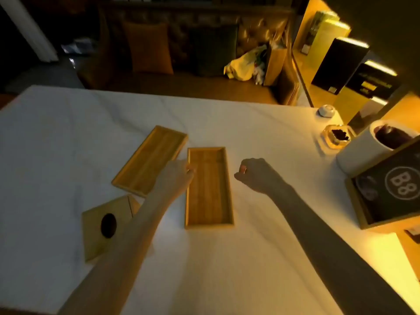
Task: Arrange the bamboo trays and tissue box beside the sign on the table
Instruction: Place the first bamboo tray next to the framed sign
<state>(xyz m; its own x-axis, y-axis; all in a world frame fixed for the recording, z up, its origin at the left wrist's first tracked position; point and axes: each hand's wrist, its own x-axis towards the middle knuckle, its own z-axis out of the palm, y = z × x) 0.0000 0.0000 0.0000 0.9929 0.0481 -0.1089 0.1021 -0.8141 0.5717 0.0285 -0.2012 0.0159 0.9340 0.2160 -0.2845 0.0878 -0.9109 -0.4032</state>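
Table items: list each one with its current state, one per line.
Near bamboo tray: empty, flat, lengthwise toward the person.
Far bamboo tray: empty, flat, angled.
Tissue box: flat, oval opening up, no tissue showing.
Sign: propped at the table's right edge.
Left hand: fingers at the near tray's left rim.
Right hand: loosely curled, holding nothing, apart from the tray.

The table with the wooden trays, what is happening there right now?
A person is arranging items on a white-clothed table. The left hand touches the left rim of the near bamboo tray, while the right hand, loosely curled, hovers beside it holding nothing. A second tray lies angled to the left, and the tissue box sits nearer the person. The B8 sign stands at the right edge; nothing is placed beside it yet.
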